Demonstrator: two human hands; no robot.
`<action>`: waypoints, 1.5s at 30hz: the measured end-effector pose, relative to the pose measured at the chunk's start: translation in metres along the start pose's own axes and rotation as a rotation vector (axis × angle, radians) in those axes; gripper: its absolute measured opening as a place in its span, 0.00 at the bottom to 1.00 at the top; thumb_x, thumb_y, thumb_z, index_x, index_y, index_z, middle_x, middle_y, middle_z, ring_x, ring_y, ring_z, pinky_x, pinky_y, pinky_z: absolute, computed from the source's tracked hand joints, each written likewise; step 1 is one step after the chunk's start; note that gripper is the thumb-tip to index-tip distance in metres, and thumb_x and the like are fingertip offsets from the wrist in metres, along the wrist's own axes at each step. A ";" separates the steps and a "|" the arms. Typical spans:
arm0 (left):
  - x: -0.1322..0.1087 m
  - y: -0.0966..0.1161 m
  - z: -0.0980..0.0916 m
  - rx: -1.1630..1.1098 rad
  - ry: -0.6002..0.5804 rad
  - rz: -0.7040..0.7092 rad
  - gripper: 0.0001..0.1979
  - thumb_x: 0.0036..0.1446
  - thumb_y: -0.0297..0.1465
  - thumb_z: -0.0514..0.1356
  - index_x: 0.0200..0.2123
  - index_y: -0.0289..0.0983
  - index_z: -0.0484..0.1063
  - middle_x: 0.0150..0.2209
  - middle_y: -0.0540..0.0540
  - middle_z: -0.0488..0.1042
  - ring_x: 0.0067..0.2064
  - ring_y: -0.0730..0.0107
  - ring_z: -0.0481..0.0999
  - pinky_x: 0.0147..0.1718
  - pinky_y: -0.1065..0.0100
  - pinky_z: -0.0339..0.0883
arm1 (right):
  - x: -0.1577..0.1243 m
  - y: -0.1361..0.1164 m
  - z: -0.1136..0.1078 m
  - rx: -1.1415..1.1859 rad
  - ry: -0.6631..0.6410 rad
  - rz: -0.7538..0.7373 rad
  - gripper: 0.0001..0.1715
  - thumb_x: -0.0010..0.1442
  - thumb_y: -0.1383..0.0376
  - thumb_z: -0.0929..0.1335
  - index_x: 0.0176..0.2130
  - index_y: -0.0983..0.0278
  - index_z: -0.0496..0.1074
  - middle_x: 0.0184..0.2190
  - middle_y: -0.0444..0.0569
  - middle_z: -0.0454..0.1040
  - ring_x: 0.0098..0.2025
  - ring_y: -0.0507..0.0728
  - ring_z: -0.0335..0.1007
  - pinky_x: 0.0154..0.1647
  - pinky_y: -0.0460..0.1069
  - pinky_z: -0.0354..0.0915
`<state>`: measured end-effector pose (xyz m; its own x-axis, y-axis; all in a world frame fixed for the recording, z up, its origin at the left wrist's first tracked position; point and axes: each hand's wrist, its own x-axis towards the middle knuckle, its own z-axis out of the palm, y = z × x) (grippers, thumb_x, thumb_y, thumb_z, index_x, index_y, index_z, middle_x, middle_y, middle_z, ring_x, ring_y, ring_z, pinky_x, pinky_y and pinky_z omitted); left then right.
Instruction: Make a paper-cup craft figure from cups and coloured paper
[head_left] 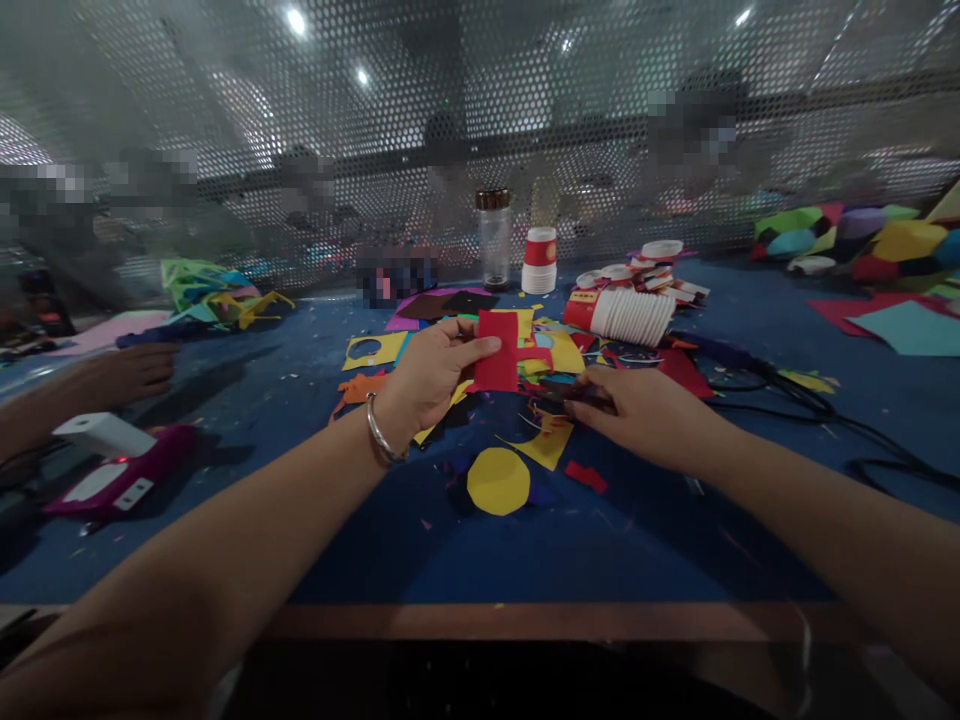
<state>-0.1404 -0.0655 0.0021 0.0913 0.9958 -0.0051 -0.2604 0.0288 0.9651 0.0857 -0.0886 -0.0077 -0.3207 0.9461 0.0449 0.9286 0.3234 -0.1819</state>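
Between thumb and fingers, my left hand [435,375] pinches a small rectangle of red paper [496,352], held upright above the scraps. My right hand [637,410] is closed around a dark pair of scissors [559,389], its blades pointing left toward the red paper; the handles are mostly hidden by the fingers. Nearer to me lies a yellow paper circle [498,481] on the blue table. Just beyond it are a cut yellow scrap [551,442] and a small red scrap [586,477]. More coloured paper pieces lie beneath and behind both hands.
A stack of paper cups [634,316] lies sideways behind my right hand. Upright cups [540,262] and a glass bottle [494,240] stand farther back. Dark cables [780,385] run along the right. At left are a purple power strip [139,470] and another person's hand [139,370].
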 end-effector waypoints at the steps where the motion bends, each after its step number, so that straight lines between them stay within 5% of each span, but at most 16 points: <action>1: -0.002 -0.001 0.003 -0.002 -0.005 0.001 0.13 0.49 0.21 0.73 0.33 0.34 0.72 0.28 0.52 0.80 0.27 0.76 0.80 0.31 0.74 0.76 | -0.001 -0.001 0.000 -0.053 -0.015 0.006 0.18 0.70 0.54 0.64 0.45 0.65 0.75 0.38 0.60 0.82 0.40 0.67 0.78 0.31 0.52 0.57; 11: -0.018 -0.006 0.018 0.047 -0.004 -0.008 0.07 0.62 0.23 0.64 0.36 0.38 0.68 0.24 0.53 0.78 0.25 0.70 0.81 0.28 0.69 0.77 | -0.020 -0.013 -0.009 -0.420 0.098 0.013 0.18 0.71 0.58 0.64 0.49 0.65 0.77 0.43 0.59 0.83 0.40 0.68 0.82 0.25 0.51 0.49; 14: -0.022 -0.006 0.020 0.079 -0.030 -0.025 0.06 0.64 0.24 0.62 0.37 0.37 0.68 0.26 0.52 0.79 0.26 0.70 0.81 0.27 0.70 0.76 | -0.024 -0.011 -0.005 -0.433 0.316 -0.084 0.17 0.69 0.59 0.65 0.48 0.66 0.78 0.41 0.60 0.84 0.35 0.65 0.81 0.22 0.51 0.48; 17: -0.025 -0.006 0.021 0.090 -0.070 -0.044 0.06 0.65 0.25 0.62 0.37 0.38 0.67 0.27 0.51 0.80 0.27 0.71 0.81 0.26 0.72 0.75 | -0.025 -0.007 0.001 -0.367 0.621 -0.335 0.18 0.71 0.61 0.64 0.50 0.67 0.78 0.42 0.59 0.84 0.33 0.61 0.80 0.22 0.50 0.53; 19: -0.026 -0.007 0.022 0.074 -0.085 -0.066 0.07 0.65 0.25 0.63 0.38 0.38 0.66 0.28 0.51 0.80 0.28 0.71 0.81 0.27 0.71 0.75 | -0.026 -0.005 0.003 -0.301 0.714 -0.491 0.17 0.72 0.64 0.63 0.50 0.68 0.78 0.41 0.57 0.84 0.34 0.60 0.80 0.22 0.50 0.57; 25: -0.028 -0.011 0.025 0.044 -0.175 -0.121 0.11 0.57 0.24 0.69 0.39 0.37 0.70 0.29 0.50 0.82 0.30 0.69 0.83 0.31 0.70 0.76 | -0.024 -0.003 0.001 0.006 0.626 -0.618 0.13 0.72 0.68 0.63 0.45 0.65 0.78 0.37 0.53 0.82 0.38 0.58 0.80 0.33 0.49 0.69; 31: -0.033 -0.011 0.026 0.122 -0.311 -0.147 0.07 0.60 0.25 0.65 0.43 0.34 0.78 0.37 0.42 0.85 0.33 0.69 0.85 0.32 0.71 0.75 | -0.018 -0.003 -0.001 0.372 0.595 -0.453 0.06 0.66 0.65 0.69 0.36 0.64 0.76 0.35 0.50 0.77 0.28 0.53 0.72 0.29 0.49 0.68; 36: -0.035 -0.010 0.026 0.151 -0.364 -0.169 0.08 0.60 0.24 0.61 0.41 0.34 0.79 0.39 0.42 0.85 0.33 0.70 0.85 0.30 0.74 0.73 | -0.016 -0.006 -0.001 0.708 0.397 -0.279 0.09 0.62 0.59 0.71 0.35 0.62 0.74 0.24 0.43 0.73 0.21 0.51 0.68 0.21 0.47 0.64; 40: -0.035 -0.010 0.025 0.108 -0.342 -0.151 0.11 0.62 0.32 0.58 0.37 0.33 0.78 0.37 0.40 0.84 0.34 0.67 0.85 0.31 0.70 0.75 | -0.015 -0.009 -0.006 0.849 0.307 -0.172 0.12 0.58 0.57 0.73 0.33 0.62 0.71 0.16 0.39 0.68 0.16 0.50 0.64 0.16 0.46 0.60; 45: -0.037 -0.011 0.023 0.220 -0.368 -0.021 0.15 0.51 0.38 0.73 0.37 0.34 0.78 0.38 0.43 0.83 0.36 0.70 0.84 0.37 0.71 0.76 | -0.015 -0.012 -0.011 0.904 0.247 -0.092 0.19 0.53 0.52 0.76 0.33 0.62 0.71 0.15 0.39 0.69 0.16 0.51 0.65 0.14 0.45 0.61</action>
<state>-0.1186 -0.1049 -0.0018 0.4412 0.8969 0.0299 -0.0470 -0.0102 0.9988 0.0819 -0.1066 0.0046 -0.2413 0.9276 0.2851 0.3714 0.3597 -0.8560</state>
